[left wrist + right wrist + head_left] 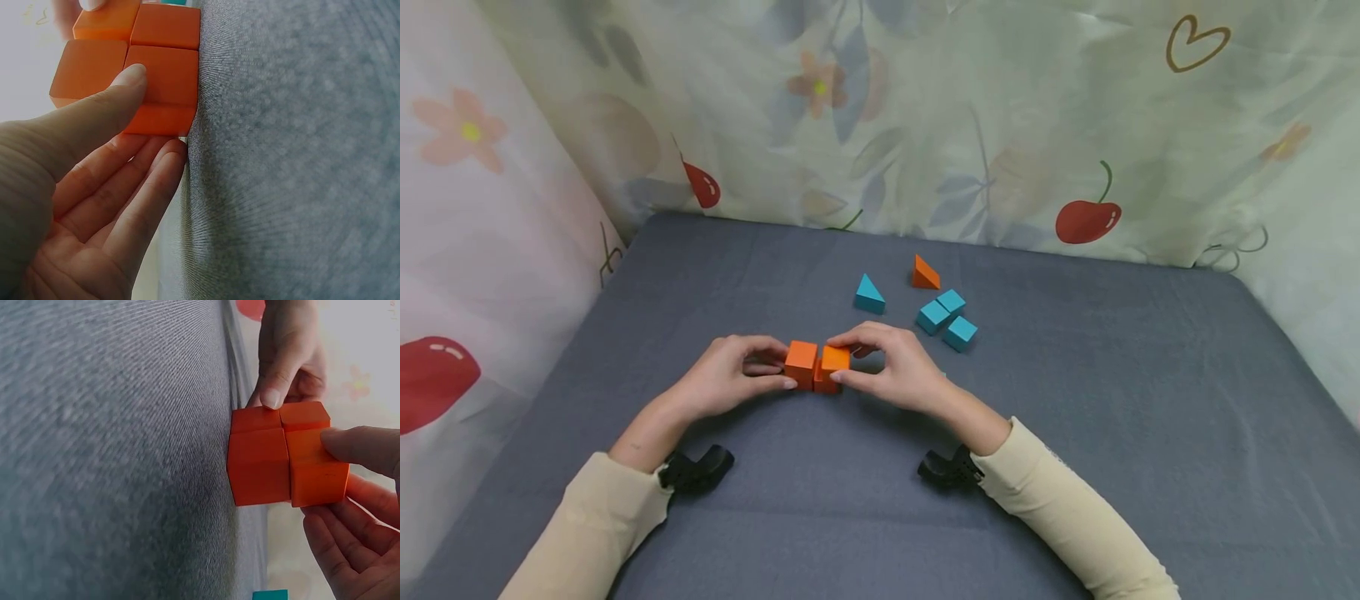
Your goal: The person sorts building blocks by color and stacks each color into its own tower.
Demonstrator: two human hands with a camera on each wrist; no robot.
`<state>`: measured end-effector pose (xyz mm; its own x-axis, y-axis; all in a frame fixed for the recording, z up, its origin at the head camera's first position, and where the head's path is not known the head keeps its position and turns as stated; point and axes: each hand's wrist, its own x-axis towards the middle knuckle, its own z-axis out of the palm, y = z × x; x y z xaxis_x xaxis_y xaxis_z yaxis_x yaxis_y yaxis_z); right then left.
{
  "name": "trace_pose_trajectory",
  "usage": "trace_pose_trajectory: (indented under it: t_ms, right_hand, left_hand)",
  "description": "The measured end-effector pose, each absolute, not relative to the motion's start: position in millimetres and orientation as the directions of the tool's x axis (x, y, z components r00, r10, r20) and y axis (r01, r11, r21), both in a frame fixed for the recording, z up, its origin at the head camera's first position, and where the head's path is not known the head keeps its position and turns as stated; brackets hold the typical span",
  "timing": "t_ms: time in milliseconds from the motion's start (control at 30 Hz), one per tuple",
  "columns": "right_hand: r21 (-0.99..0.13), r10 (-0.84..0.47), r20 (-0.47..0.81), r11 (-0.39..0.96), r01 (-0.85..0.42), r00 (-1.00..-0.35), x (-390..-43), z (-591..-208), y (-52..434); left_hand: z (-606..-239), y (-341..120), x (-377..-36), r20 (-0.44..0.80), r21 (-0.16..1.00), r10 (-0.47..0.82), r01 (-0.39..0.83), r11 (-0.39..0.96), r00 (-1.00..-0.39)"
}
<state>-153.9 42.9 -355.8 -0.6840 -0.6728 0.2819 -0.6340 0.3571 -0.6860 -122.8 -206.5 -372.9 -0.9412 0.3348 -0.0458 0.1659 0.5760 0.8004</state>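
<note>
Several orange cubes stand two wide and two high on the grey cloth. My left hand is at the left stack, thumb on the near face of the lower left cube and fingers round its left side. Above it sits the upper left cube. From the right, my right hand pinches the upper right cube between thumb and fingers. That cube rests over the lower right cube. A narrow gap parts the two stacks at the top in the head view.
Behind the right hand lie three blue cubes grouped together. A blue triangular block and an orange triangular block lie farther back. Patterned curtains hang behind the cloth-covered table and at its sides.
</note>
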Motion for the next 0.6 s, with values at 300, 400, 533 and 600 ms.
trace_pose_trajectory:
  t_ms: [300, 400, 533, 600]
  right_hand:
    - [-0.668, -0.667, 0.290, 0.372, -0.645, -0.686, -151.0, -355.2, 34.9]
    - [-0.668, -0.667, 0.292, 0.371, -0.646, -0.686, -151.0, -355.2, 34.3]
    - [-0.671, -0.668, 0.287, 0.371, -0.642, -0.686, -150.9, -355.1, 34.1]
    - [-0.672, -0.670, 0.281, 0.374, -0.639, -0.688, -150.8, -355.2, 34.1]
  left_hand:
    - [-372.8, -206.1, -122.8, -0.033, 0.806, 0.341, 0.176, 0.565, -0.940]
    - [-372.7, -206.5, -123.0, -0.037, 0.808, 0.343, 0.174, 0.562, -0.939]
    - [-372.9, -206.7, -123.0, -0.035, 0.807, 0.344, 0.176, 0.563, -0.938]
    - [-373.2, -206.5, -123.0, -0.030, 0.807, 0.344, 0.180, 0.563, -0.939]
